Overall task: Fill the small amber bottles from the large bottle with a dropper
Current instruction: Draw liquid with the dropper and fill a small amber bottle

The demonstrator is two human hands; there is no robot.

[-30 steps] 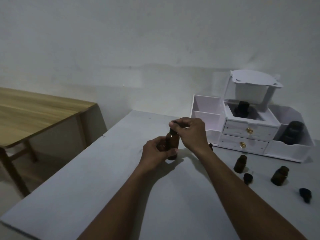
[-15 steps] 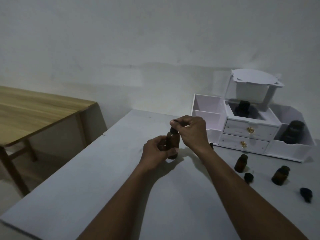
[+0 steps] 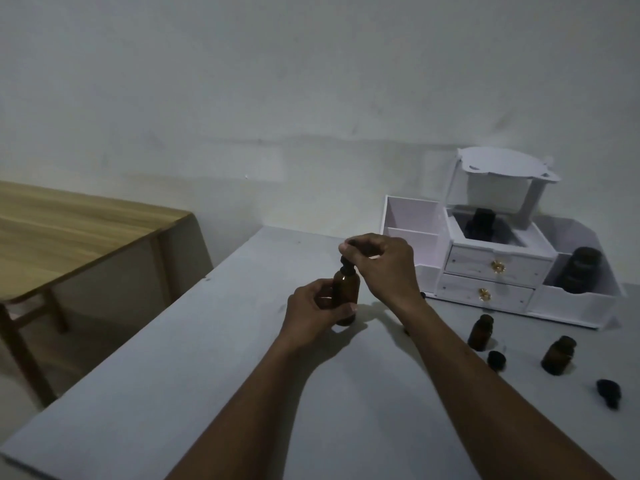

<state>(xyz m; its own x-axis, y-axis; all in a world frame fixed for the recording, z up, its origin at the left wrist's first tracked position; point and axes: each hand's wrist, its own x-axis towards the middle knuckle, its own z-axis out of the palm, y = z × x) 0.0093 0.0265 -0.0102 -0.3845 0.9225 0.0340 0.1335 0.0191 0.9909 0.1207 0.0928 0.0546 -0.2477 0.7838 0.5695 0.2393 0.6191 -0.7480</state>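
Note:
The large amber bottle [image 3: 345, 292] stands upright on the grey table [image 3: 207, 393], with my left hand [image 3: 311, 315] wrapped around its lower body. My right hand [image 3: 382, 265] pinches the black dropper top [image 3: 347, 263] just above the bottle's neck; the dropper's tube is hidden. Two small amber bottles [image 3: 480, 332] [image 3: 558, 355] stand open at the right, a black cap [image 3: 496, 360] between them and another black cap [image 3: 609, 393] farther right.
A white desk organiser [image 3: 491, 268] with two drawers stands at the back right; dark bottles sit in its top middle compartment [image 3: 479, 225] and right compartment [image 3: 579, 275]. A wooden table [image 3: 69, 233] is to the left, across a gap. A wall is behind.
My right hand has lifted a little with the dropper top, so the black top now shows above the bottle's neck. My left hand and the bottle have stayed in place.

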